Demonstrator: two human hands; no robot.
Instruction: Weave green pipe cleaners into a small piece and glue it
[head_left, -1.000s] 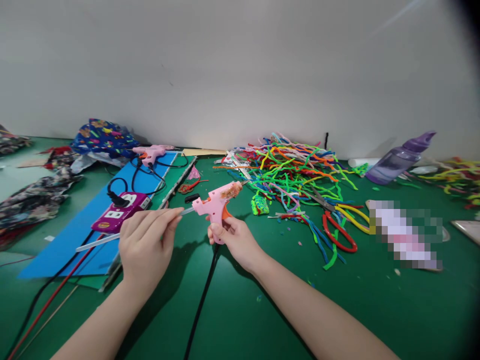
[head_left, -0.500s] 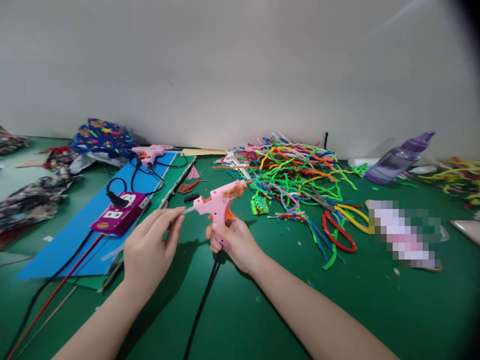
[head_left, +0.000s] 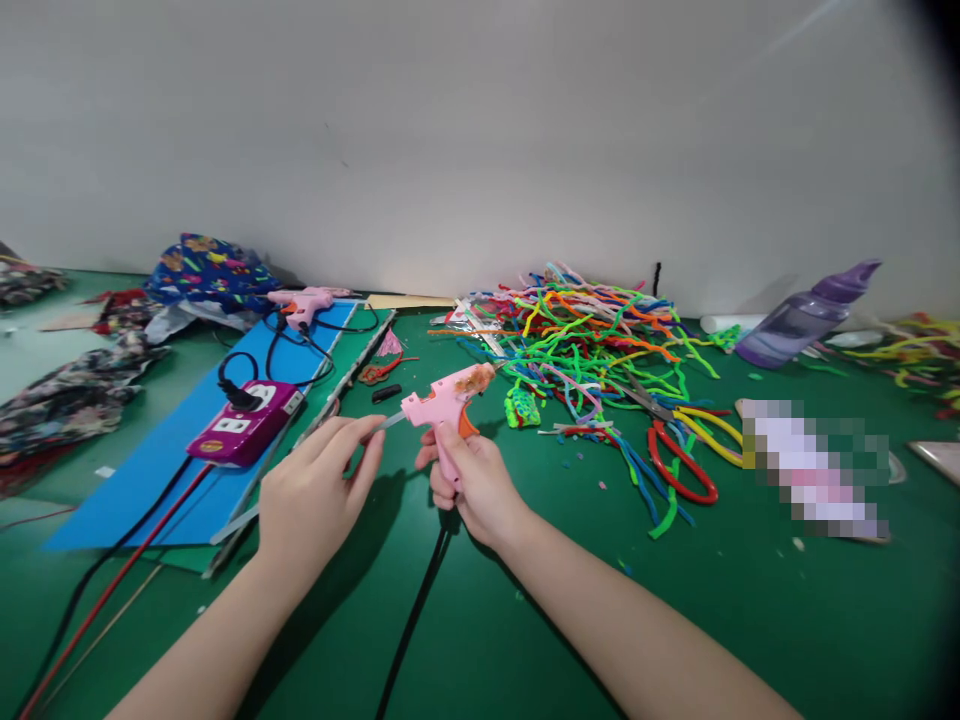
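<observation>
Head: glue gun [head_left: 435, 408] (aslant, nozzle [head_left: 493, 369] rightward)

Glue stick [head_left: 391, 421] partly out of sight behind the left hand [head_left: 311, 492]

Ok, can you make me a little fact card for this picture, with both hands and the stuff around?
Left hand: pinching a clear glue stick at the gun's back end
Right hand: holding a pink glue gun by its handle
Left side: purple power strip, blue board
Back middle: colourful fuzzy stems
Right side: scissors, purple bottle
</observation>
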